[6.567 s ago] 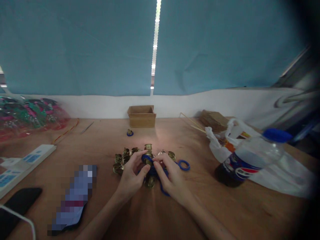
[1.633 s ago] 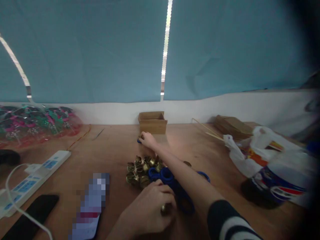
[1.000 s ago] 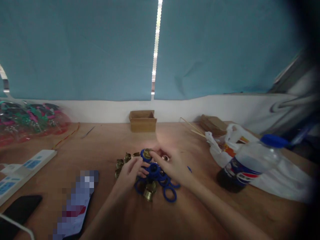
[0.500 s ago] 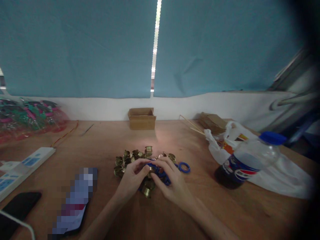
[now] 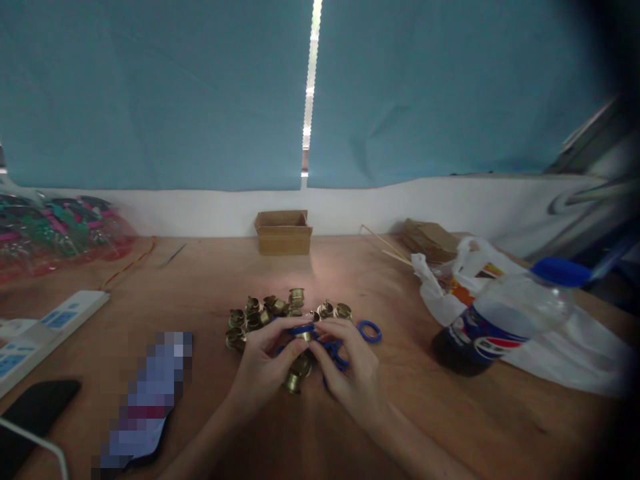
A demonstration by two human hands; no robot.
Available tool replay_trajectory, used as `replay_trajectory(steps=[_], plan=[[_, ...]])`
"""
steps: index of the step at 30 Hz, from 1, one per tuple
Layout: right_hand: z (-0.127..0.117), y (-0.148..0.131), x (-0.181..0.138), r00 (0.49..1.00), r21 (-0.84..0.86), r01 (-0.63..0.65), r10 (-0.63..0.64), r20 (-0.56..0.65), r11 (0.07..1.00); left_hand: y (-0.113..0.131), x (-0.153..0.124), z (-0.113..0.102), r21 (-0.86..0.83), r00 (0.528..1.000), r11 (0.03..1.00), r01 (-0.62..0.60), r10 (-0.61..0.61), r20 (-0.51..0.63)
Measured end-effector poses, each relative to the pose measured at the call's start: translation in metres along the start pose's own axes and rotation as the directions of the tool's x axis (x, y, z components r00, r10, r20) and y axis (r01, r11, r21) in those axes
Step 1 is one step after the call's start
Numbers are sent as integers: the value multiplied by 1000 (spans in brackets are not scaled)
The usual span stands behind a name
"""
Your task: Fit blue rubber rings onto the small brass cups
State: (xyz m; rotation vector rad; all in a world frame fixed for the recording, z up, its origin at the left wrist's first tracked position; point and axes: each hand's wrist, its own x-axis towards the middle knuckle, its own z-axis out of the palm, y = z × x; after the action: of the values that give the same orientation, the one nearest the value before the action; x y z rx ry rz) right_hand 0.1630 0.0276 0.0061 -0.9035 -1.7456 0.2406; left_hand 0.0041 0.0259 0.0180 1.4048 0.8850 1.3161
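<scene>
My left hand (image 5: 263, 363) and my right hand (image 5: 350, 370) meet over a heap of small brass ferrules (image 5: 260, 313) and blue rubber rings on the wooden table (image 5: 350, 433). Together they pinch one brass ferrule with a blue ring (image 5: 303, 329) on its top, fingertips closed round it from both sides. Another brass ferrule (image 5: 295, 380) lies just below the hands. A loose blue ring (image 5: 369, 331) lies to the right of my right hand.
A small cardboard box (image 5: 283, 232) stands at the back. A tilted cola bottle (image 5: 505, 320) and white plastic bag (image 5: 565, 347) lie right. Power strip (image 5: 45, 327), black phone (image 5: 30, 413) and a pixelated object (image 5: 145, 400) lie left; colourful bagged items (image 5: 55, 230) far left.
My right hand came back from reaching toward the box and joined my left hand at the heap. Both hands now hold a ferrule with a blue ring on it, slightly nearer me.
</scene>
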Motion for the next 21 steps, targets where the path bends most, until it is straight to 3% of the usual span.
replay_trajectory(steps=[11,21], plan=[[4,-1,-7,995,42,-94,96,-36,995,-4,-1,8,95,999,995,-9,13,-36],[3,-3,-4,991,88,-121,114,75,989,0,-4,4,160,997,984,-79,76,22]])
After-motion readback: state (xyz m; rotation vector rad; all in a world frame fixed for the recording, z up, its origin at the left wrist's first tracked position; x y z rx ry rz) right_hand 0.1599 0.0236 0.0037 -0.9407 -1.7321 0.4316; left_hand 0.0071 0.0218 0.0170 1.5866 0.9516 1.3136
